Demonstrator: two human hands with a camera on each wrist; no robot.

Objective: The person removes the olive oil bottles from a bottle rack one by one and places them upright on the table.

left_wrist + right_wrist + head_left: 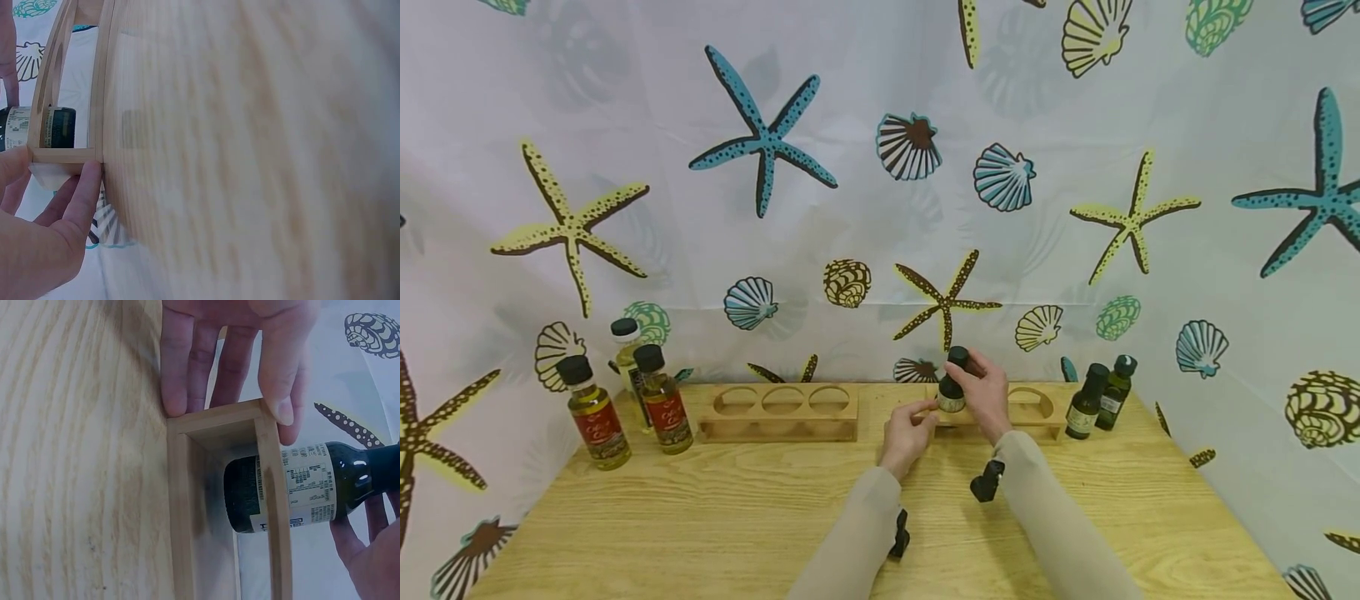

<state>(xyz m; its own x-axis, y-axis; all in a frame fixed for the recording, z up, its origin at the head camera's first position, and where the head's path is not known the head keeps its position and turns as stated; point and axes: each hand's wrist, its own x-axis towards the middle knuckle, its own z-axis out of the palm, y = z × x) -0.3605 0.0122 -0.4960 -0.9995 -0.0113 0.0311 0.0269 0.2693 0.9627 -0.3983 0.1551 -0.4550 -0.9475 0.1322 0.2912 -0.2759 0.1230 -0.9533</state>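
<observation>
My right hand (987,393) grips a dark green glass bottle (951,392) with a black cap and pale label by its upper part. The bottle's base has passed through the top board of the right wooden bottle rack (1037,423); in the right wrist view its bottom (240,497) hangs between the rack's two boards, apart from the lower one. My left hand (907,437) holds that rack's left end, thumb at the top board and fingers against the end panel (69,155). The bottle's hole is partly hidden by my hands.
Two similar dark bottles (1082,408) stand right of this rack. A second wooden rack (778,429) with three round holes, all unfilled, sits to the left. Beyond it are three oil bottles (598,421), two red-labelled. A patterned curtain (850,208) hangs behind the wooden table (737,517).
</observation>
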